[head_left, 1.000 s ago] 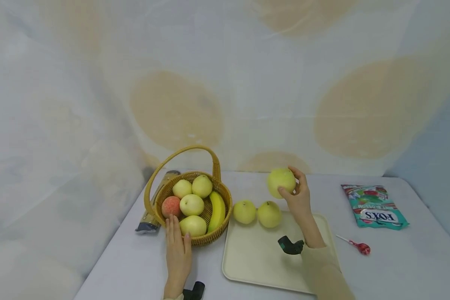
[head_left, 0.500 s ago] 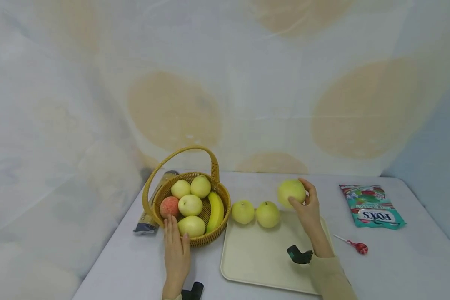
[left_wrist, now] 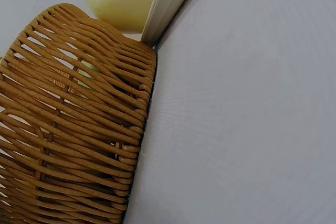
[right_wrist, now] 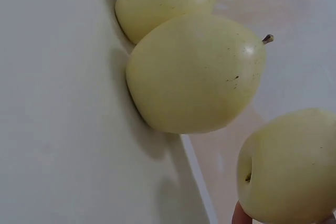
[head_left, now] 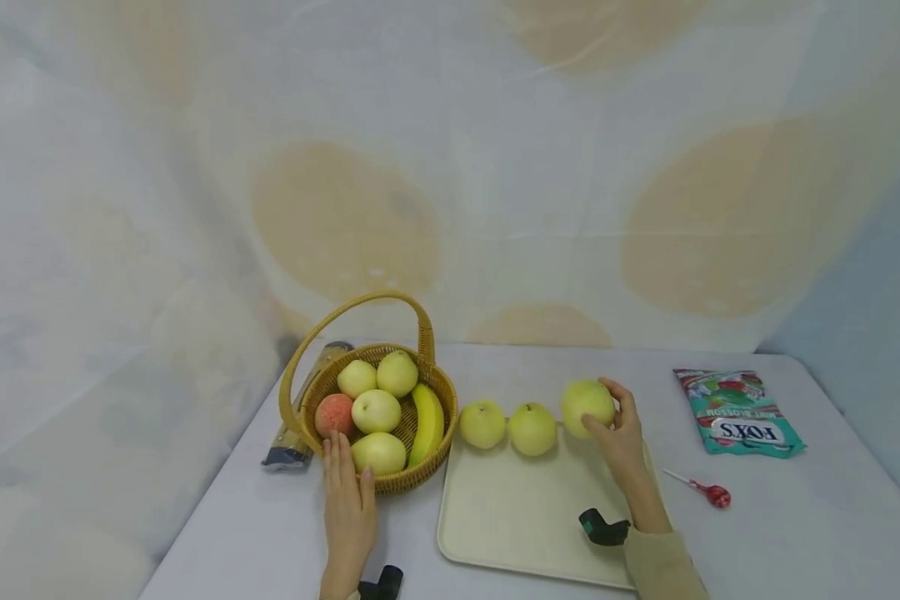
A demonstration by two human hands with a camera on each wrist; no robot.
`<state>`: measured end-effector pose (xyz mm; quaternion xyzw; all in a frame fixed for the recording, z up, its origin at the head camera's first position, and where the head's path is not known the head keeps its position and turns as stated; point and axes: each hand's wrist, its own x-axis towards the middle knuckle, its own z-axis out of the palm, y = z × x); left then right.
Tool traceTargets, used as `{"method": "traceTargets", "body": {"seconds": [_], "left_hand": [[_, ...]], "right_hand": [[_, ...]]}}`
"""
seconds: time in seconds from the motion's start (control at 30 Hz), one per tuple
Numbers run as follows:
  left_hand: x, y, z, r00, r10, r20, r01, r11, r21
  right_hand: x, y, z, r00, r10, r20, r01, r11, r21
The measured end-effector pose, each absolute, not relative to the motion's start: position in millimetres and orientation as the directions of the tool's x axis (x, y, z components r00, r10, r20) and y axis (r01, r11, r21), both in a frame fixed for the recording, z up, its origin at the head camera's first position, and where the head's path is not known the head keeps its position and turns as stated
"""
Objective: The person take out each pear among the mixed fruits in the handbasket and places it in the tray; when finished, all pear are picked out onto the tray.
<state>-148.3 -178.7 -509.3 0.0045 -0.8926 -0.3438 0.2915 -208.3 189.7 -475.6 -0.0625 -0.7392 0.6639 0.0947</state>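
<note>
My right hand [head_left: 621,433] grips a pale yellow-green pear [head_left: 587,407] over the far right part of a cream tray [head_left: 517,525]. In the right wrist view the held pear [right_wrist: 291,169] appears just off the tray surface, its dimpled end facing the tray. Two more pears, a middle one [head_left: 532,429] and a left one [head_left: 482,424], sit side by side along the tray's far edge. My left hand [head_left: 348,508] rests with straight fingers against the near left side of a wicker basket [head_left: 420,477]. Its fingers are outside the left wrist view, which shows the basket's woven wall [left_wrist: 79,119].
Inside the basket lie a banana [head_left: 427,425], a red peach [head_left: 334,414] and several pale green fruits [head_left: 377,411]. A long package [head_left: 288,446] lies behind it on the left. To the tray's right are a red lollipop [head_left: 717,496] and a teal FOX'S candy bag [head_left: 742,414].
My right hand has carried the pear rightward and lowered it toward the tray, into line with the other two pears. The left hand stays at the basket.
</note>
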Motion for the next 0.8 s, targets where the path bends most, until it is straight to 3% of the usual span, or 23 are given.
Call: {"method": "traceTargets", "body": {"seconds": [0.8], "left_hand": [[-147, -181, -512, -0.839, -0.199, 0.506, 0.190, 0.765, 0.616]], "right_hand": [[-205, 189, -490, -0.989, 0.146, 0.009, 0.015, 0.163, -0.987]]}}
